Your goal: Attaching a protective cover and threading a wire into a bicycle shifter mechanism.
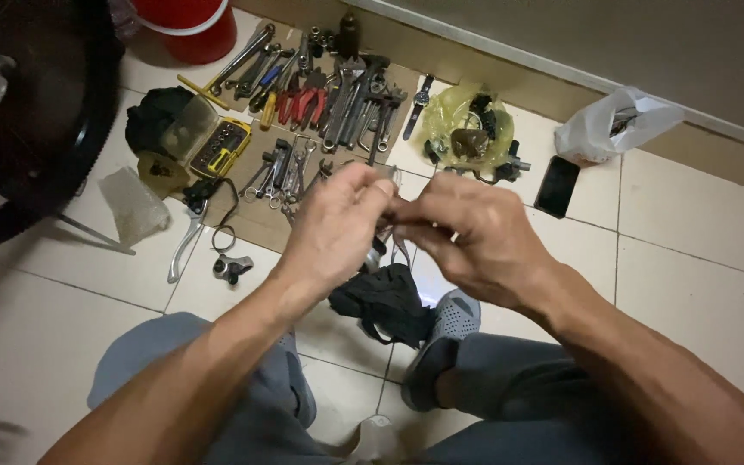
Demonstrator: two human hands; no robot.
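Left hand [333, 226] and right hand [467, 232] meet fingertip to fingertip, both pinched closed on a small metal part [387, 207] held between them; its kind cannot be told. Beyond the hands, wrenches [350, 99] lie on cardboard [256, 215].

both bare forearms reach forward and converge; the left hand [333, 228] and right hand [475, 237] meet fingertip to fingertip, fingers [372, 194] curled and pinched together.
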